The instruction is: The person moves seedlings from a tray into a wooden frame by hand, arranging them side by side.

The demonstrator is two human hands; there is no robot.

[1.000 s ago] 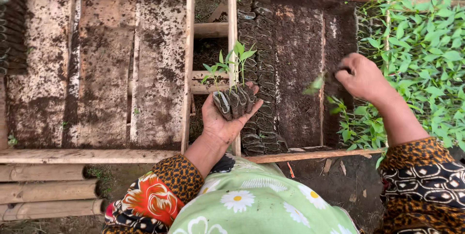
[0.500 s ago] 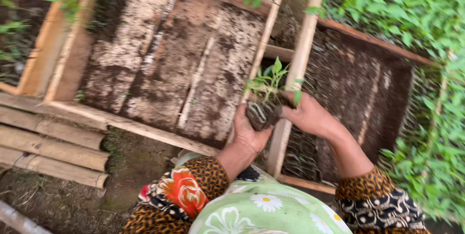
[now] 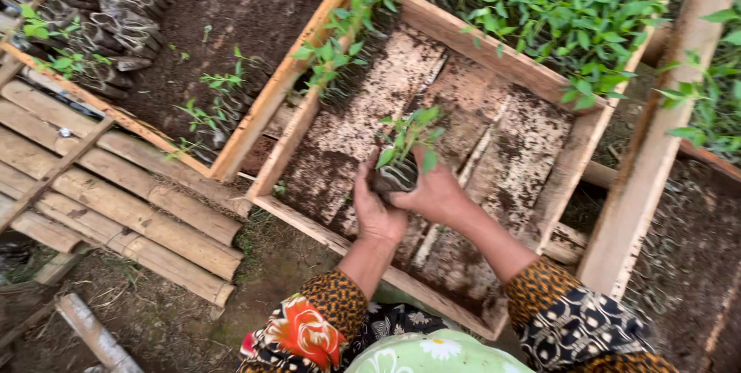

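Note:
My left hand (image 3: pixel 377 215) and my right hand (image 3: pixel 434 192) together clasp a small bunch of seedlings in dark soil bags (image 3: pixel 397 174), green leaves sticking up from it. The hands hover over a wooden-framed tray (image 3: pixel 309 103) with a pale, soil-stained floor. Both sleeves are patterned, orange and black.
To the left stands another wooden-framed bed (image 3: pixel 231 26) with dark soil, a few seedlings and rows of dark bags. Dense green seedlings (image 3: pixel 556 10) fill the far end of the middle tray. Bamboo poles (image 3: pixel 123 203) lie at lower left. A third framed bed (image 3: pixel 679 242) is at right.
My view has swung left. My right hand left the right-hand bed and joined the left hand on the seedling bunch, which has moved over the middle tray.

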